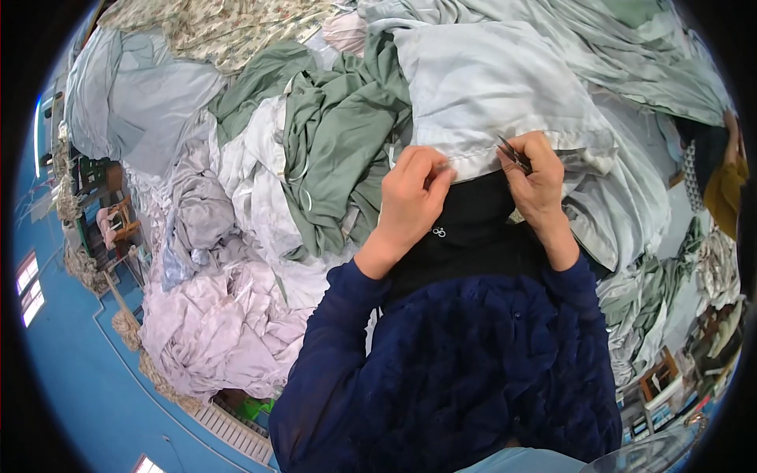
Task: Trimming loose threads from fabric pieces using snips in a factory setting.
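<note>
A pale blue-white cloth piece (497, 79), shaped like a pillowcase, lies before me with its hemmed edge toward my body. My left hand (414, 193) is closed at the left part of that hem, thumb and fingers pinched on the cloth edge. In my right hand (538, 177) are small dark metal thread snips (512, 151), blades pointing up and left over the hem. The right fingers curl around the snips and also rest against the cloth. Whether a thread lies between the blades is too small to tell.
Crumpled green cloth (347, 126) lies left of the pale piece, with pinkish-white cloth (221, 323) heaped nearer on the left. Floral fabric (229, 31) lies at the far left. Another person's mustard sleeve (725, 193) shows at the right edge. A wooden chair (120, 221) stands beyond the heap.
</note>
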Demonstrator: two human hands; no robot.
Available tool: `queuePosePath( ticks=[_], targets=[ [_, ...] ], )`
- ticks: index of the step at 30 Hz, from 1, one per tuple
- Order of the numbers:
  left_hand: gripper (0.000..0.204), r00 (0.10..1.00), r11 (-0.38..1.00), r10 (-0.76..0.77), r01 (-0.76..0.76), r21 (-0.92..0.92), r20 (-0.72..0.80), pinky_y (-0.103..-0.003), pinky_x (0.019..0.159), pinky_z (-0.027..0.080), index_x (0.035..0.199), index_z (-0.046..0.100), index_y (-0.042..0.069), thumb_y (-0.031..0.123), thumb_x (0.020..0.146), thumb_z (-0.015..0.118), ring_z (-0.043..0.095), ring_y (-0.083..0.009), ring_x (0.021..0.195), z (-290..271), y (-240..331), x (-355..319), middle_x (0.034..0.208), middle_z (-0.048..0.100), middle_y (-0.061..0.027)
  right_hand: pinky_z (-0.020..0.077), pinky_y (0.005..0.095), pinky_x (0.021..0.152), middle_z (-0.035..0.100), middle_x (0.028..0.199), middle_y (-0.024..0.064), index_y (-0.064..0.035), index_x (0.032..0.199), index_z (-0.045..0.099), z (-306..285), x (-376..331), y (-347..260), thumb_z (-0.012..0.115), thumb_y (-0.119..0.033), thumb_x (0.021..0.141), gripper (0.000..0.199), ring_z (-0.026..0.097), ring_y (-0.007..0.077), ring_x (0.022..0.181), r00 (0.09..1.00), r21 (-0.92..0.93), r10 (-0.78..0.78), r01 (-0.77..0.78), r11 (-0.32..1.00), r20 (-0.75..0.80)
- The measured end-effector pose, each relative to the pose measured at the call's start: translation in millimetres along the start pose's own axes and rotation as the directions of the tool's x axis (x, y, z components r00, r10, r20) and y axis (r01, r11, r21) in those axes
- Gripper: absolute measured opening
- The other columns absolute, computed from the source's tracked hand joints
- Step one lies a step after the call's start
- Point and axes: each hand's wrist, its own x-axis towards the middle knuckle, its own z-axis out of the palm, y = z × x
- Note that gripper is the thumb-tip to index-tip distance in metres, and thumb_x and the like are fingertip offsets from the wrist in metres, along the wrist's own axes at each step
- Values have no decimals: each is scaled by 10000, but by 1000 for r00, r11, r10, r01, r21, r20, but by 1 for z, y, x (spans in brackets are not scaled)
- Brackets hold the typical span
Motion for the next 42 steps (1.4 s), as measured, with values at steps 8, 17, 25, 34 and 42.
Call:
queuePosePath(
  ticks=[8,17,25,34,42],
  targets=[
    [171,995,998,-45,41,46,86,-333,575,506,908,669,14,20,786,790,614,-223,621,15,3,17,888,614,-99,408,290,627,552,780,52,-22,886,638,-2,-7,6,752,-1,846,123,500,166,675,998,37,40,-42,998,47],
    [115,971,933,225,-240,269,83,-375,588,508,872,656,30,-20,802,732,633,-305,675,21,-3,17,843,611,-111,408,293,618,553,777,54,-18,894,632,-5,-6,1,755,33,826,150,500,165,671,997,48,17,-21,999,79],
    [136,996,999,29,-31,29,84,-345,582,478,914,549,24,-35,858,659,620,-260,672,17,-11,2,857,583,-112,439,300,608,574,801,67,-19,955,653,-13,-4,-10,790,-27,817,195,544,184,665,987,51,31,-39,998,157],
    [177,986,987,-125,135,-87,115,-242,599,469,956,598,3,-14,850,739,555,-90,675,19,-1,11,904,571,-46,462,313,605,590,824,80,-24,1037,675,-15,-6,-11,803,-115,836,255,573,208,671,986,-68,-21,33,997,167],
    [150,988,998,23,-32,57,150,-239,547,449,815,598,-3,-42,829,742,572,-100,622,28,-7,21,814,566,-43,489,318,578,616,833,88,-28,1031,685,-20,-11,-3,819,-145,829,269,630,220,682,994,-62,19,-13,998,104]
  ],
)
